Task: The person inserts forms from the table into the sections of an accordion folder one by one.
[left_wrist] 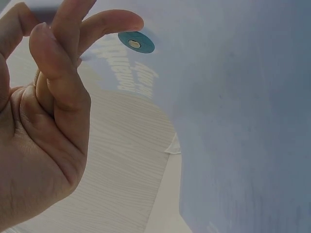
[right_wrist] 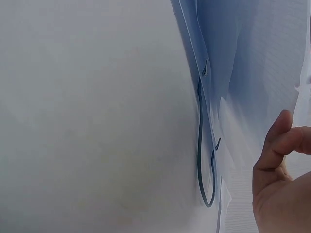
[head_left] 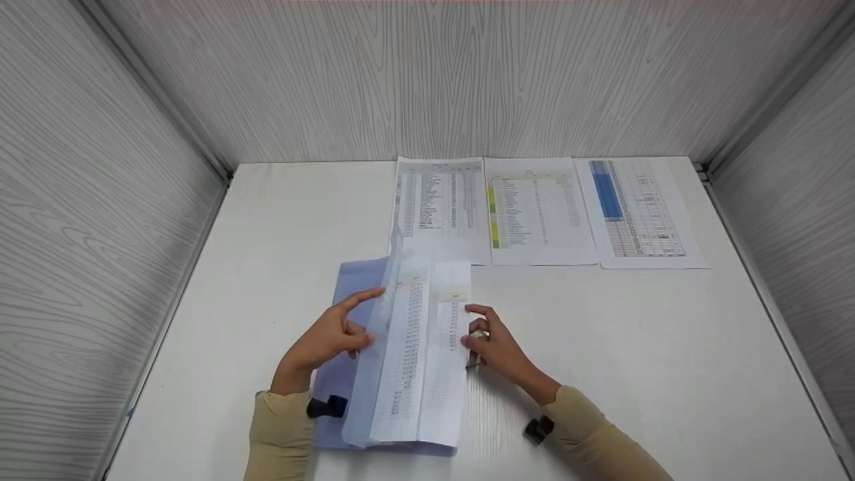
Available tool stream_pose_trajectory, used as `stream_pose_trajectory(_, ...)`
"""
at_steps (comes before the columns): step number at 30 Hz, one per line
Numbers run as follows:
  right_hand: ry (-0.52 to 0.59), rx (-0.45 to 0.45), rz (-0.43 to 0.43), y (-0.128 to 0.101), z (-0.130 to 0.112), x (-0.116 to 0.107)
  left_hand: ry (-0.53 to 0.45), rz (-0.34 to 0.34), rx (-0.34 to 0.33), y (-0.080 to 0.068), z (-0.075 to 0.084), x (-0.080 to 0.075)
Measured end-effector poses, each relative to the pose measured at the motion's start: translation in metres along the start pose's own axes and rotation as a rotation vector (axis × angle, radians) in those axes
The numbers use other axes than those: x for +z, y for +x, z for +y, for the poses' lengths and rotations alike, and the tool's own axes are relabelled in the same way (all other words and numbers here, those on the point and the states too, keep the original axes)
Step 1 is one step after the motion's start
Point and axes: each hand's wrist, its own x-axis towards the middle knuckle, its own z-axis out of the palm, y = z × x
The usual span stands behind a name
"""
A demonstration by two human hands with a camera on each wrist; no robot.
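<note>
White tabletop [head_left: 601, 347] is carrying everything inside grey wood-grain walls. Between the hands, a pale blue folder [head_left: 357, 280] is lying with printed sheets [head_left: 427, 347] in it. The left hand [head_left: 327, 341] is pinching the folder's translucent flap; the right hand [head_left: 494, 344] is pinching the sheets' edge. Both look light, floppy and slippery, best held at the edges. Beyond them, three more printouts [head_left: 541, 210] are lying flat.

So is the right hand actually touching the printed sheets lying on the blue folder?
Touching. In the head view the right hand has its fingertips against the right edge of the printed sheets on the blue folder, with no gap visible.
</note>
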Motion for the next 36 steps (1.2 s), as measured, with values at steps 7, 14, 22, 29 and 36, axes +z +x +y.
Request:
stream_pose_trajectory(7,-0.046,-0.036,-0.017,0.011,0.011,-0.001,-0.002,-0.006,0.006,-0.001,0.001,0.0)
stream_pose_trajectory(14,-0.078,-0.064,-0.059,0.006,-0.009,0.003,0.001,-0.002,-0.003,-0.001,0.002,0.001)
stream_pose_trajectory(22,-0.071,-0.08,-0.095,0.006,-0.02,0.006,0.002,-0.001,-0.021,0.0,0.002,0.001)
stream_pose_trajectory(29,-0.078,-0.08,-0.1,0.008,-0.02,0.009,0.01,0.004,-0.019,0.0,0.003,0.001)
stream_pose_trajectory(36,-0.108,-0.068,-0.09,0.022,0.001,0.013,0.008,0.005,-0.02,0.0,0.002,0.001)
